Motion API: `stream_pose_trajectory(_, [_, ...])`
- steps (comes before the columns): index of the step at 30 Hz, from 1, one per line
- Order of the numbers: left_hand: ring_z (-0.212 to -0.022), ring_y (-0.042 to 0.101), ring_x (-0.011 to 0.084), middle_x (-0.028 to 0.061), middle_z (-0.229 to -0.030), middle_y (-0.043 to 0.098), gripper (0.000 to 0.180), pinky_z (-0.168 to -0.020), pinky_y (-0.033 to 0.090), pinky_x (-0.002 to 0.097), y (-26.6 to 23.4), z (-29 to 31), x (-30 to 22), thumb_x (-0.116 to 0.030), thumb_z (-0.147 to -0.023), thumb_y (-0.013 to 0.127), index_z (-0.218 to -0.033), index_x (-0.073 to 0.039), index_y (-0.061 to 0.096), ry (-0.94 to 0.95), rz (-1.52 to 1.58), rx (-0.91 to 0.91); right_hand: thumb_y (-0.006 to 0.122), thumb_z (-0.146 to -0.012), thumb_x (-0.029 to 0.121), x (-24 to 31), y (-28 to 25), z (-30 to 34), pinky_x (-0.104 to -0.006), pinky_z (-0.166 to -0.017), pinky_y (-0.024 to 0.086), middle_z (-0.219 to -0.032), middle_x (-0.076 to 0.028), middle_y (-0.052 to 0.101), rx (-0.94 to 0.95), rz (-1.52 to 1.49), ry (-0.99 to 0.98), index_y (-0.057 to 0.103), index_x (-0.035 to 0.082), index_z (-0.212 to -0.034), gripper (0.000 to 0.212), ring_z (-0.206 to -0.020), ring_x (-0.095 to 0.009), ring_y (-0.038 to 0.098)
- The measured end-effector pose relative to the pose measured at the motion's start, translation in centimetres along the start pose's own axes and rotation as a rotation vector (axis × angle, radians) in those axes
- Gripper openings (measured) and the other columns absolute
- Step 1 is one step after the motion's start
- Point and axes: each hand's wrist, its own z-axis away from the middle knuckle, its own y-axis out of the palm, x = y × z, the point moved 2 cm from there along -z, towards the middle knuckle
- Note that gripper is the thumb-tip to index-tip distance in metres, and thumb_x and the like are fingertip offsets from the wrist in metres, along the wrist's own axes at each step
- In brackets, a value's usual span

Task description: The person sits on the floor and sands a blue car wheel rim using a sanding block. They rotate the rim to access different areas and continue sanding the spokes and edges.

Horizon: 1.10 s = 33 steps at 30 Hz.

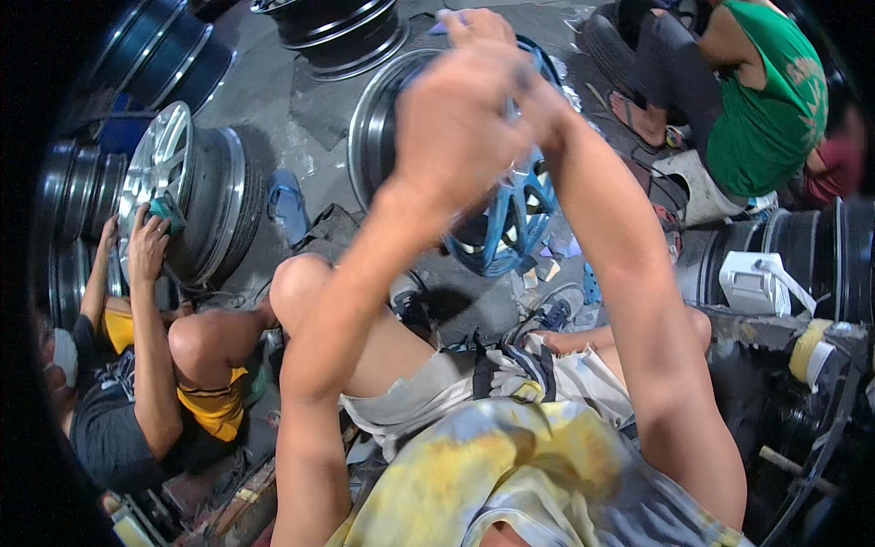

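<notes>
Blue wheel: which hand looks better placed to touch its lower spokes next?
Probably the left hand: though blurred, it appears nearer the lower spokes, while the right hand appears higher up. Their overlap makes depth uncertain.

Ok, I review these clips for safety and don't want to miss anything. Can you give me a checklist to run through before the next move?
1. Hands clearly visible: not ok; raised, overlapping and motion-blurred.
2. Grip: cannot tell; blur and overlap hide what, if anything, they hold.
3. Blue wheel in view: ok, though partly hidden by the hands.
4. Floor beside it tidy: not ok; small scraps lie there.
5. Left co-worker's hand apart from the person's own: ok; it holds a teal pad at a silver wheel.
6. Co-worker in green top apart from the blue wheel: ok, seated off to the right.
</notes>
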Motion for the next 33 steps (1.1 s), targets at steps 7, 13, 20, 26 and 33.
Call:
stream_pose_trajectory(7, [-0.095,0.053,0.0279,0.0059,-0.090,0.059,0.020,-0.082,0.041,0.0433,0.5,1.4,-18.3,-0.021,-0.073,0.068,-0.080,-0.004,0.076,0.454,0.103,0.094,0.048,-0.103,0.032,-2.7,-1.2,-1.5,-0.0563,-0.079,0.051,-0.089,-0.023,0.071,-0.043,0.211,-0.183,0.073,0.006,-0.091,0.038,-0.088,-0.045,0.068])
stream_pose_trajectory(13, [-0.095,0.054,0.0276,0.0088,-0.092,0.063,0.019,-0.079,0.039,0.0421,1.0,-0.7,-15.3,-0.022,-0.076,0.067,-0.076,-0.005,0.076,0.468,0.056,0.121,0.050,-0.102,0.038,-4.4,-2.1,-2.2,-0.0550,-0.082,0.052,-0.090,-0.026,0.071,0.035,-0.003,0.079,0.074,0.004,-0.091,0.044,-0.092,-0.048,0.068])
stream_pose_trajectory(20, [-0.095,0.055,0.0253,0.0074,-0.091,0.062,0.017,-0.077,0.040,0.0409,1.9,-1.4,-15.2,-0.022,-0.077,0.067,-0.073,-0.007,0.074,0.464,0.041,-0.002,0.053,-0.100,0.044,-7.2,-3.4,-2.1,-0.0555,-0.081,0.050,-0.090,-0.030,0.068,-0.014,0.020,0.158,0.073,0.000,-0.086,0.050,-0.093,-0.050,0.067])
stream_pose_trajectory(26, [-0.097,0.054,0.0258,0.0075,-0.094,0.057,0.016,-0.074,0.041,0.0400,-0.5,1.4,-17.0,-0.022,-0.076,0.068,-0.074,-0.006,0.069,0.367,0.244,-0.009,0.054,-0.100,0.044,-8.5,-5.0,-1.5,-0.0550,-0.079,0.051,-0.087,-0.031,0.067,-0.052,-0.028,0.185,0.071,-0.001,-0.084,0.051,-0.090,-0.051,0.066])
stream_pose_trajectory(33, [-0.097,0.057,0.0267,0.0098,-0.094,0.062,0.015,-0.075,0.043,0.0412,2.2,-1.2,-14.8,-0.021,-0.078,0.068,-0.073,-0.007,0.071,0.442,0.082,-0.171,0.055,-0.099,0.045,-8.7,-4.8,-1.7,-0.0548,-0.082,0.051,-0.091,-0.032,0.068,-0.036,-0.011,0.224,0.073,-0.001,-0.088,0.050,-0.094,-0.050,0.067])
